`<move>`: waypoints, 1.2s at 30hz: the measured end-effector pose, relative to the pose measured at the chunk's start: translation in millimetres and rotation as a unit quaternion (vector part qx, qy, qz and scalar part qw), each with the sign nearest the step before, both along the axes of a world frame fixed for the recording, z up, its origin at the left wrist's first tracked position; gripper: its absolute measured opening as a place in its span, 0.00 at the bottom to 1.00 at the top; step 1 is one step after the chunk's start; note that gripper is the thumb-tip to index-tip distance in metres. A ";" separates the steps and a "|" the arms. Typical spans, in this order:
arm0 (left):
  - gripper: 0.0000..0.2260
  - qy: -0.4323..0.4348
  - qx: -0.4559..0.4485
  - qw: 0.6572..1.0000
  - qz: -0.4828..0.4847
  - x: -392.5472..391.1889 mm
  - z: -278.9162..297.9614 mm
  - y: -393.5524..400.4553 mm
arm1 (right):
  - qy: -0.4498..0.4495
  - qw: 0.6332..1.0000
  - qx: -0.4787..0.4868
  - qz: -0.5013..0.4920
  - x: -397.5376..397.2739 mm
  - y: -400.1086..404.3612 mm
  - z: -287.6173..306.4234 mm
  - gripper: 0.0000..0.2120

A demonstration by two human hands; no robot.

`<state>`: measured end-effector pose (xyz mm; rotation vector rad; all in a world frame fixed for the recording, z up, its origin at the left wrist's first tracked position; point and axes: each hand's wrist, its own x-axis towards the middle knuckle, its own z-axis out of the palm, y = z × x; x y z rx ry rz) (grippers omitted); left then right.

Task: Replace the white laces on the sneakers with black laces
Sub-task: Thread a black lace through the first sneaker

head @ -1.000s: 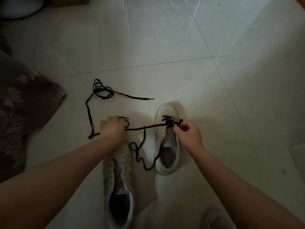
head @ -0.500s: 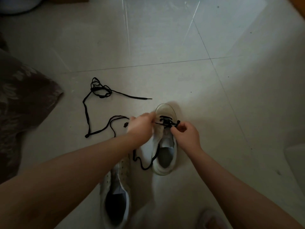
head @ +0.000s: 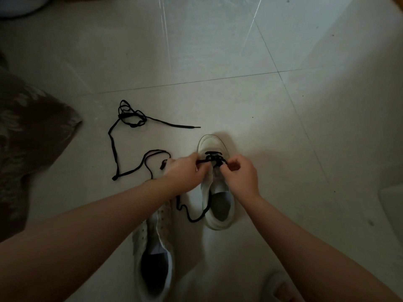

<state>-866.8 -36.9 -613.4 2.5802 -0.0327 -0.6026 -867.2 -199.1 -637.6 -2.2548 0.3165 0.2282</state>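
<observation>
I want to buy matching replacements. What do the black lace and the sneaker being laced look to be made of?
Black lace: likely woven fabric cord, matte; it lies limp in loose curves, with a stiff tip.

Sneaker being laced: off-white upper, probably leather or synthetic, smooth with a slight sheen at the toe; the sole rim looks rubbery. Dim light leaves this uncertain.

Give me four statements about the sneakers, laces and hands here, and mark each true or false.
1. Both hands, left hand and right hand, pinch the black lace at the far sneaker. True.
2. The near sneaker is fully laced in black. False: its eyelets show no lace.
3. A spare black lace lies loose on the floor. True.
4. The far sneaker lies on its side. False: it stands upright on its sole.
</observation>
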 end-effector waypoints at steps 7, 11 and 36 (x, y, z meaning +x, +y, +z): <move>0.13 -0.041 -0.092 0.988 -0.118 -14.5 0.4 13.9 | -0.007 0.998 -0.054 -0.038 2.9 -5.7 6.8 0.05; 0.16 -0.061 -0.113 0.990 -0.057 -16.7 -5.0 24.8 | 0.007 0.998 -0.005 -0.058 5.1 -7.0 13.2 0.04; 0.12 -0.056 -0.050 0.997 -0.006 -2.6 30.5 1.9 | 0.038 0.932 -0.087 0.350 47.6 -8.4 36.9 0.06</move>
